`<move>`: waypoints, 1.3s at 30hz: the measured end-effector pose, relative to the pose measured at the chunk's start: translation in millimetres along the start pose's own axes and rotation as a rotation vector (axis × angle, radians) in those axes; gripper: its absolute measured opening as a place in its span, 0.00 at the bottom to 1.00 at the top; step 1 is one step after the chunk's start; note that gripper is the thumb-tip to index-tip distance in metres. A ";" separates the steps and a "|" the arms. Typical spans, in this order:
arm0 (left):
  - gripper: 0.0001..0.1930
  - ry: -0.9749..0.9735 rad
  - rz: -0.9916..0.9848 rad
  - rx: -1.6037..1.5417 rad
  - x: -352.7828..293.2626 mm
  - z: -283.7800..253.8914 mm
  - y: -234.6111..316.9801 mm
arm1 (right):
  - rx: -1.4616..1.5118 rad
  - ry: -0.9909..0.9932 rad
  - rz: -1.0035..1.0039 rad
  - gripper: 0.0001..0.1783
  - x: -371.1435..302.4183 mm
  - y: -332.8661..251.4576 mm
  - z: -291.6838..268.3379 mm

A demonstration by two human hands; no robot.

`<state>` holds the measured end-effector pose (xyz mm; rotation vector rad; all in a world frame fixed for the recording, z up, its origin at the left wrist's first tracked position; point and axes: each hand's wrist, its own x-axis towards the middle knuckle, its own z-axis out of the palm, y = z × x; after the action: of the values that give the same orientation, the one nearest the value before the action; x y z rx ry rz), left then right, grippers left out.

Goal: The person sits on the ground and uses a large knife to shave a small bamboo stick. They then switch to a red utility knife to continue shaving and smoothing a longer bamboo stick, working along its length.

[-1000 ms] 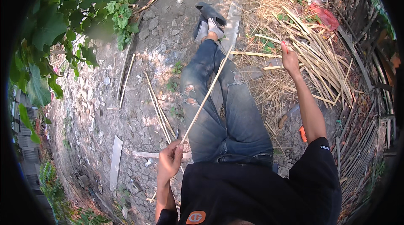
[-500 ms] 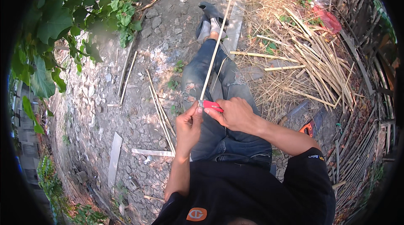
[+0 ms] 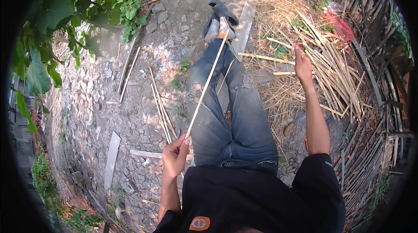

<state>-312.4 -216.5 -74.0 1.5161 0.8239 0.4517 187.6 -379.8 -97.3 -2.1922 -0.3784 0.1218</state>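
A long, thin bamboo strip is pinched at its near end by my left hand, which is closed by my left thigh. The strip slants up and away over my legs toward my feet. My right hand is raised out to the right, over the near side of a pile of bamboo strips. A bit of red shows at its fingertips, part of a small red-handled tool; my hand hides the rest. Those fingers look closed and are apart from the strip.
Dry straw-like shavings surround the pile. A wooden-handled blade lies beside my right forearm, which mostly covers an orange handle. Loose strips lie left of my legs. A plank runs past my feet; leaves hang at upper left.
My right hand has left the strip and swung far right and away with the red tool. My left hand has drawn the strip slightly nearer and to the left.
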 end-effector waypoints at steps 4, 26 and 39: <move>0.17 0.026 0.077 -0.040 42.6 24.6 14.1 | 0.047 -0.288 -0.217 0.39 -85.5 -72.8 24.6; 0.18 -0.172 -0.050 -0.003 -3.2 -9.0 1.9 | -0.035 0.295 0.005 0.46 57.3 50.7 18.3; 0.17 0.021 0.161 -0.089 77.2 67.1 36.4 | -0.128 -0.684 -0.552 0.33 -181.8 -129.5 67.8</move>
<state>-205.1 -205.2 -62.3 1.5026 0.6916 0.6167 -29.2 -311.7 -44.3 -2.0318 -1.3824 0.5534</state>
